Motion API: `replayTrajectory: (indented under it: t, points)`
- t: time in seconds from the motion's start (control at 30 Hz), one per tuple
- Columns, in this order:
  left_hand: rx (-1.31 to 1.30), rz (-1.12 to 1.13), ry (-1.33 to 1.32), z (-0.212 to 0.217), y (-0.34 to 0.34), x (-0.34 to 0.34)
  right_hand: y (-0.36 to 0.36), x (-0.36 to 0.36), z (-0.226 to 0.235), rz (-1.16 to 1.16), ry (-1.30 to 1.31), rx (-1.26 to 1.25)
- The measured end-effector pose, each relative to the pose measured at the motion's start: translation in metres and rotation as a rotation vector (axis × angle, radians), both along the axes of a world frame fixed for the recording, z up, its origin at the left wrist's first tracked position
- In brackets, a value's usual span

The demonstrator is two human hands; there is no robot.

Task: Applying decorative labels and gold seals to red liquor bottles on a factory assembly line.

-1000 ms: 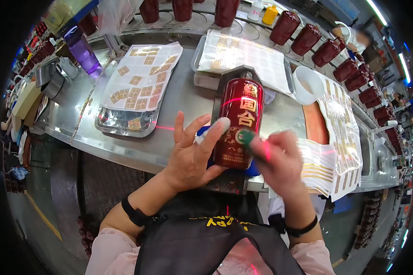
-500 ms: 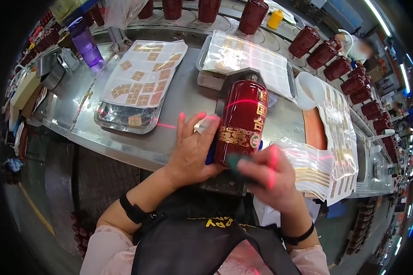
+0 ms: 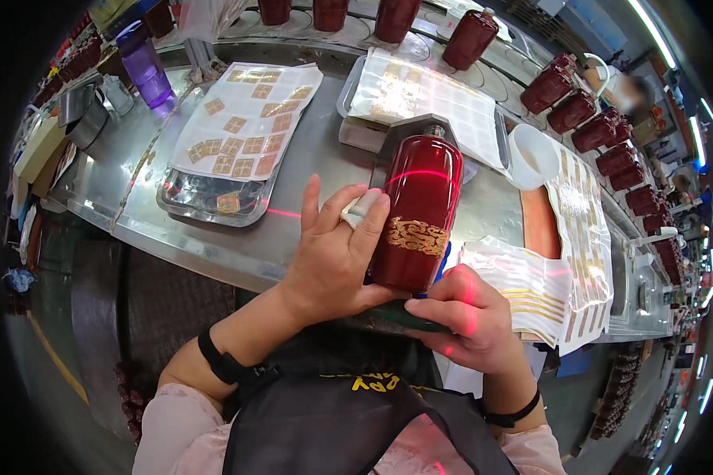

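Observation:
A glossy dark red bottle [image 3: 421,190] lies tilted in a dark cradle [image 3: 391,142], neck pointing away from me. A gold ornamental band [image 3: 418,237] crosses its lower part, and a thin red light line runs over its upper body. My left hand [image 3: 329,257] holds the bottle's left side, index finger along it and thumb at its base; a white wrap covers part of one finger. Just below the base, my right hand [image 3: 471,317] pinches a dark green flat piece [image 3: 408,316], like a scraper, mostly hidden by the fingers.
Sheets of gold stickers lie on a left tray [image 3: 214,207], a back tray [image 3: 345,99] and at right [image 3: 582,237]. A white cup [image 3: 531,157] stands nearby. Red bottles [image 3: 469,39] line a conveyor behind. A purple water bottle [image 3: 144,71] stands far left. Another person [image 3: 622,91] is beyond.
The bottle has turned, so gold characters and a green round mark are out of sight and the gold band faces up. My right hand has drawn the green piece down off the bottle. Conveyor bottles have shifted right.

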State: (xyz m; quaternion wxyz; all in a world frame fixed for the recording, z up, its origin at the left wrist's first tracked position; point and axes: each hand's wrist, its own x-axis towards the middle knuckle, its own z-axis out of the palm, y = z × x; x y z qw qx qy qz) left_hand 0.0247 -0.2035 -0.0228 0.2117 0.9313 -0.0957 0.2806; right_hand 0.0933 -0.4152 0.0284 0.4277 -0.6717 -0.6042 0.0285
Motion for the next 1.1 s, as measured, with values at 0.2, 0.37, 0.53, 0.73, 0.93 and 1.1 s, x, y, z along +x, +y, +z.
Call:
replayTrajectory:
  t: [0.2,0.37,0.53,0.73,0.93,1.1]
  points:
    - [0.015,-0.024,-0.017,0.003,0.0,0.002,0.003,0.0,0.01,-0.174,-0.109,-0.055]
    - [-0.126,-0.021,-0.009,-0.002,-0.007,0.0,0.008,0.02,0.009,-0.645,0.48,-0.052]
    - [-0.077,-0.105,-0.134,-0.005,-0.011,-0.006,0.013,0.028,0.005,-0.507,0.194,0.031]
    - [-0.211,-0.028,-0.041,-0.005,-0.007,-0.004,0.023,0.0,0.024,-0.218,-0.274,-0.115]
    - [-0.126,-0.021,-0.081,0.002,-0.009,-0.003,0.031,0.001,0.034,-0.459,-0.421,-0.222]
    - [-0.183,-0.01,-0.117,-0.002,-0.013,-0.002,0.031,-0.002,0.036,-0.441,-0.309,-0.184]
